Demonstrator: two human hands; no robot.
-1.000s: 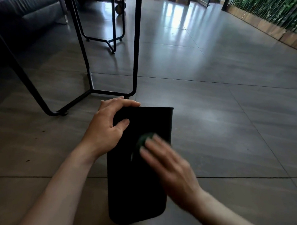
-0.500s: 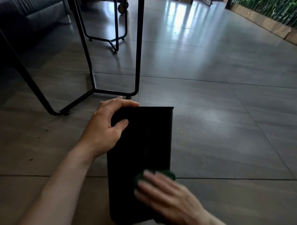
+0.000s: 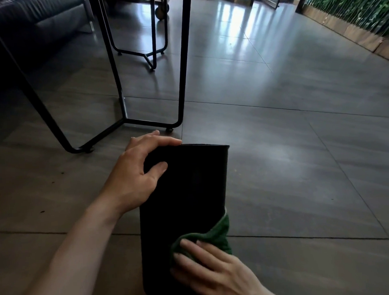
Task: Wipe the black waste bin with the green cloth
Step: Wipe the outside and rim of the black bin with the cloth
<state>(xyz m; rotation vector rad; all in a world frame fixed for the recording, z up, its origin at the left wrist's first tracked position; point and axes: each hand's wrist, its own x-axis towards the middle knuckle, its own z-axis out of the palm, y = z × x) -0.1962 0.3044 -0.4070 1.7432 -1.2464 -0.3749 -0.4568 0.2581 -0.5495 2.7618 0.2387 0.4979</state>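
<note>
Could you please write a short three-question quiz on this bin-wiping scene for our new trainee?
1. True or false: the black waste bin stands upright on the floor.
2. Which hand presses the green cloth on the bin?
3. The left hand grips the bin at: A) far end, B) near end, C) not at all.

Key: 1 false, it lies on its side. 2 the right hand. 3 A.

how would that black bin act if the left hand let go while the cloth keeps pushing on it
The black bin lies on its side on smooth floor tiles, so it would probably slide or roll. It looks thin-walled and light; the left hand gripping its far end seems needed.
</note>
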